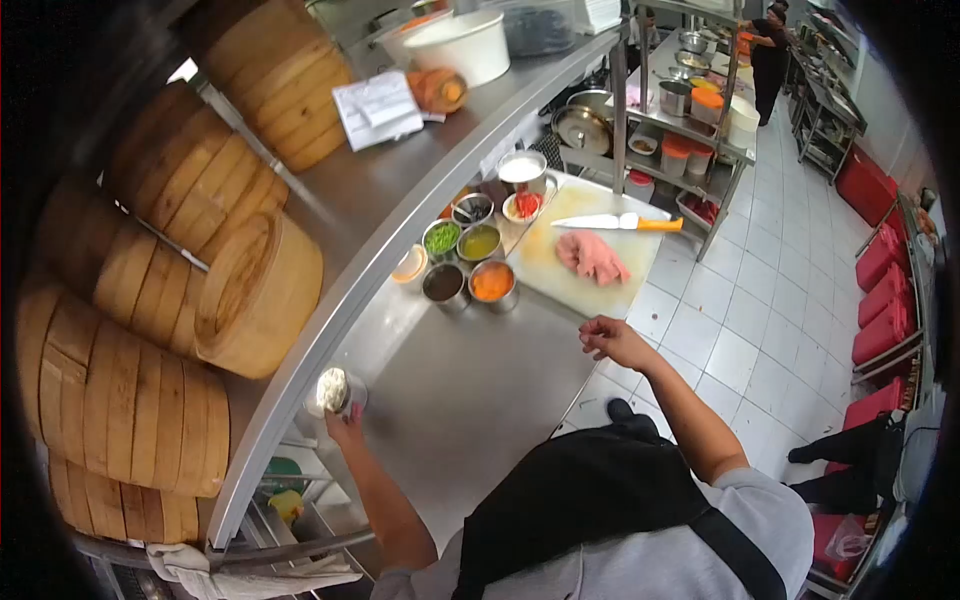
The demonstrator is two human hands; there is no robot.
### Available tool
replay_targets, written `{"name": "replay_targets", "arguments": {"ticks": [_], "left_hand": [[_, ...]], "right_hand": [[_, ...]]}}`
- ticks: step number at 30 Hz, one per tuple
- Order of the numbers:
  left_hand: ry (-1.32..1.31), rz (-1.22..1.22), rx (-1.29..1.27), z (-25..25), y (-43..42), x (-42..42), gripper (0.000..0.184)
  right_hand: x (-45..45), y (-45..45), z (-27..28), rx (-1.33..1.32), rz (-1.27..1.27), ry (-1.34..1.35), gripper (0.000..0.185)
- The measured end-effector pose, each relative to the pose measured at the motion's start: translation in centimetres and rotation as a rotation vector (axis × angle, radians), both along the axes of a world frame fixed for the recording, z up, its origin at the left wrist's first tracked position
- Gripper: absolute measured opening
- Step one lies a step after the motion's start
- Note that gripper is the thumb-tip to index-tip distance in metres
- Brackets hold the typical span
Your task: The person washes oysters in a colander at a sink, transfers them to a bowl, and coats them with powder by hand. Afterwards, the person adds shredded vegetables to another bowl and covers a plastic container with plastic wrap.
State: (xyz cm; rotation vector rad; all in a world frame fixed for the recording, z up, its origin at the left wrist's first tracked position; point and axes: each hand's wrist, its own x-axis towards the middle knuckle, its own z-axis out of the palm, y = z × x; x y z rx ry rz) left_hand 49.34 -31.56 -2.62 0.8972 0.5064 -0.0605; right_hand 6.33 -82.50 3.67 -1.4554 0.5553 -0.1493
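Note:
My left hand [345, 428] is closed around a container of white contents [333, 388] at the left side of the steel counter. My right hand [617, 342] hovers by the near edge of the white cutting board [545, 283], fingers loosely bent and partly apart, with nothing visible in them. Pink raw meat [592, 256] lies on the board below a knife with a yellow handle [658, 225]. Steel cups beside the board hold orange pieces [492, 281], chopped greens [441, 237], a yellowish liquid [480, 242] and a dark sauce [443, 284].
Stacked bamboo steamers [130, 390] and a raised steel shelf [400, 150] border the left. A white tub [458, 48] and paper slips [377, 110] rest on that shelf. Two people [768, 60] are partly visible, far off and at right. Red bins [882, 310] line the tiled aisle.

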Motion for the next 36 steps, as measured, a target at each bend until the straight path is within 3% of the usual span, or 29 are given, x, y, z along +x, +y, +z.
{"name": "replay_targets", "arguments": {"ticks": [1,2,3,5,7,10,13,16,20,25,32,36], "left_hand": [[0.087,0.118,-0.009,2.5,-2.2,-3.4,0.054],[0.045,0.027,0.03,2.0,-3.0,-4.8,0.053],[0.005,-0.059,0.073,0.9,-3.1,-6.8,0.053],[-0.181,-0.16,0.033,-5.0,-4.1,-10.5,0.043],[-0.031,-0.146,0.257,-6.5,-8.1,-16.4,0.039],[-0.079,-0.242,0.265,-2.4,-16.4,-26.0,0.029],[-0.213,-0.358,0.251,1.7,-22.1,-30.7,0.027],[-0.379,-0.398,0.287,8.6,-27.0,-33.1,0.033],[-0.634,-0.353,0.477,19.8,-32.2,-33.3,0.044],[-0.943,-0.35,0.57,30.8,-38.2,-30.4,0.051],[-0.869,-0.296,0.434,34.6,-42.6,-28.5,0.027],[-0.871,-0.161,0.54,33.4,-40.6,-27.1,0.028]], "right_hand": [[0.4,-1.3,2.6,-0.005,0.014,-0.111,0.034],[1.0,-2.8,4.4,-0.007,0.032,-0.219,0.035],[2.7,-4.8,5.6,-0.027,0.043,-0.369,0.035],[4.4,-6.0,14.1,-0.205,-0.009,-0.356,0.041],[7.8,-8.1,17.8,-0.256,-0.036,-0.569,0.049],[12.9,-9.8,22.4,-0.151,-0.068,-0.872,0.048],[16.5,-11.2,23.9,0.023,0.175,-0.977,0.05],[17.4,-11.3,24.5,0.111,0.337,-0.86,0.034],[17.3,-11.6,24.8,0.115,0.34,-0.817,0.022],[15.6,-11.4,25.9,0.222,0.397,-0.802,0.029],[13.7,-11.3,27.1,0.113,0.386,-0.767,0.025],[12.9,-10.0,27.6,0.097,0.424,-0.768,0.028]]}}
